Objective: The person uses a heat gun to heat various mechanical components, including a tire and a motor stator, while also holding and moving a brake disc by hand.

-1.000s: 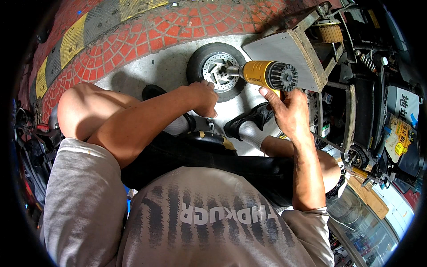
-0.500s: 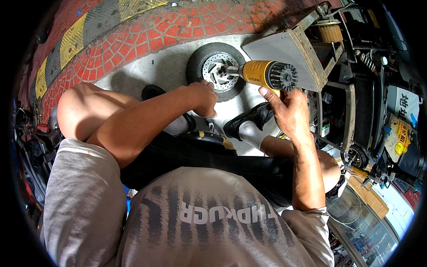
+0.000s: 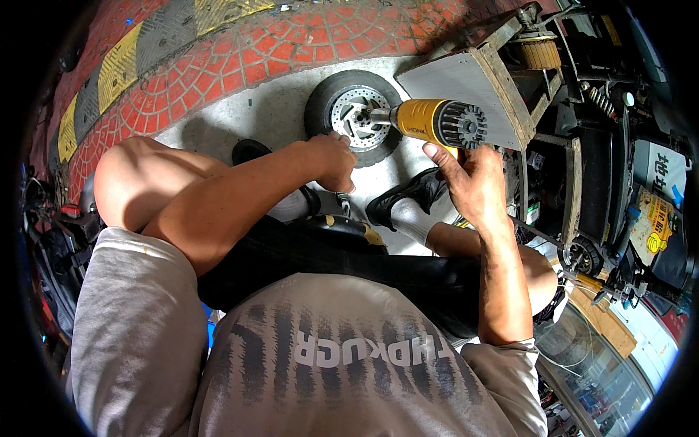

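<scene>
My right hand (image 3: 473,182) grips a yellow power tool (image 3: 422,120) with a black ribbed end; its thumb is raised along the body. The tool's metal nose points left to the hub of a small black-tyred wheel (image 3: 323,102) with a silver brake disc (image 3: 361,98). My left hand (image 3: 333,162) is closed just in front of the tyre's lower edge; what its fingers hold is hidden, though a metal piece (image 3: 344,200) shows below it. Between my legs lies a dark, worn padded object (image 3: 328,231), partly covered.
A grey board on a wooden frame (image 3: 466,87) stands right of the wheel. Dark vehicle parts (image 3: 597,182), a small wheel (image 3: 582,256) and a glass panel (image 3: 597,349) crowd the right side. Red paving (image 3: 269,44) and a yellow-and-grey ramp strip (image 3: 120,69) lie beyond the concrete.
</scene>
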`<action>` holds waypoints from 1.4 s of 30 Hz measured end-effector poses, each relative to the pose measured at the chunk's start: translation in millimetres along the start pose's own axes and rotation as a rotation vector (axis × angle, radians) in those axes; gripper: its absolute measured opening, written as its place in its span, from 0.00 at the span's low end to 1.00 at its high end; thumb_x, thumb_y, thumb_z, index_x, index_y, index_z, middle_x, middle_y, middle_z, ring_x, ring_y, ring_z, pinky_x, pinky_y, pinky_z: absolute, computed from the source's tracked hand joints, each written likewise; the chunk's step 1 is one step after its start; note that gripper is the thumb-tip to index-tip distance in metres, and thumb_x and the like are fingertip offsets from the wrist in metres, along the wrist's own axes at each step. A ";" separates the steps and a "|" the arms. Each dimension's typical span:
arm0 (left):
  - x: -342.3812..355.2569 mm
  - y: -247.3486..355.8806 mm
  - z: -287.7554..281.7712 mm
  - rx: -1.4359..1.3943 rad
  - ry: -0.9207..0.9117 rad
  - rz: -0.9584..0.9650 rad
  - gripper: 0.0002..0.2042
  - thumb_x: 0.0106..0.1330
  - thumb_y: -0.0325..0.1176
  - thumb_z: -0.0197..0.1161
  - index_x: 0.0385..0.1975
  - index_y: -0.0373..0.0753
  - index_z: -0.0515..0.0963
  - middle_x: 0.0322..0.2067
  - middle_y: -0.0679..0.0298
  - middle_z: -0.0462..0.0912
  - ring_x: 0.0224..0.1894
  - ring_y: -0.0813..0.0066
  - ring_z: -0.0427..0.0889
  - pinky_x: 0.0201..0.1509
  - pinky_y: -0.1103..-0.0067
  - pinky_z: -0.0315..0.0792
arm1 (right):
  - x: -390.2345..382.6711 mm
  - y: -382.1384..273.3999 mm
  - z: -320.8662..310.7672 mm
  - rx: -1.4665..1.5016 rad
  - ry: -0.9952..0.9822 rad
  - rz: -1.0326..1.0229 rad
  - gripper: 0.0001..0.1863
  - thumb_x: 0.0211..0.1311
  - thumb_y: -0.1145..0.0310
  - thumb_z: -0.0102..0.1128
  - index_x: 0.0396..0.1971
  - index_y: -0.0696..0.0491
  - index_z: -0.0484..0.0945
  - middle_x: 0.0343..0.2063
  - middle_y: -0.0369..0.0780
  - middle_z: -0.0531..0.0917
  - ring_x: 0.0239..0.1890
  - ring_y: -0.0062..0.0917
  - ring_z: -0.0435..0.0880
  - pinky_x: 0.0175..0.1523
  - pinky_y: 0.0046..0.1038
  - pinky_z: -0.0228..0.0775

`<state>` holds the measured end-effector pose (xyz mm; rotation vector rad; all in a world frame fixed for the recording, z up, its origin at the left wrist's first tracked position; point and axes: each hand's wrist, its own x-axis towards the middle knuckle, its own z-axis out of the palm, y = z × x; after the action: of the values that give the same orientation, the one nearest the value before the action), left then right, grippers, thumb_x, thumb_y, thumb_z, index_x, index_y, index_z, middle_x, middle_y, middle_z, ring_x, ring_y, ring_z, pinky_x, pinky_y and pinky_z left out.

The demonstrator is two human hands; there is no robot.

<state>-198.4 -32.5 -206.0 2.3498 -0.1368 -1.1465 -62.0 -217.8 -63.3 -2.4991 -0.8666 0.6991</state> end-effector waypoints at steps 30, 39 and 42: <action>-1.2 1.6 -1.6 -0.013 -0.004 0.003 0.38 0.68 0.58 0.65 0.67 0.30 0.74 0.74 0.33 0.61 0.77 0.37 0.62 0.75 0.53 0.65 | -1.4 5.4 2.9 0.017 0.005 -0.007 0.29 0.66 0.51 0.75 0.21 0.65 0.81 0.13 0.48 0.78 0.17 0.37 0.78 0.29 0.41 0.70; 0.5 1.0 1.4 -0.003 0.013 -0.005 0.39 0.67 0.58 0.65 0.69 0.32 0.73 0.75 0.34 0.61 0.77 0.38 0.61 0.76 0.54 0.63 | -2.2 4.1 2.9 0.024 0.012 -0.027 0.28 0.67 0.51 0.74 0.23 0.65 0.82 0.13 0.48 0.78 0.17 0.37 0.78 0.28 0.41 0.70; -0.9 2.0 -0.4 -0.001 0.008 -0.008 0.38 0.68 0.58 0.65 0.69 0.32 0.74 0.75 0.34 0.61 0.77 0.38 0.61 0.76 0.54 0.64 | -1.8 2.7 1.7 0.002 -0.002 -0.017 0.28 0.67 0.51 0.74 0.24 0.65 0.82 0.13 0.48 0.78 0.17 0.36 0.78 0.28 0.41 0.70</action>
<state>-198.4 -33.8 -204.1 2.3558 -0.1249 -1.1408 -62.9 -220.6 -65.4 -2.4863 -0.8866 0.6960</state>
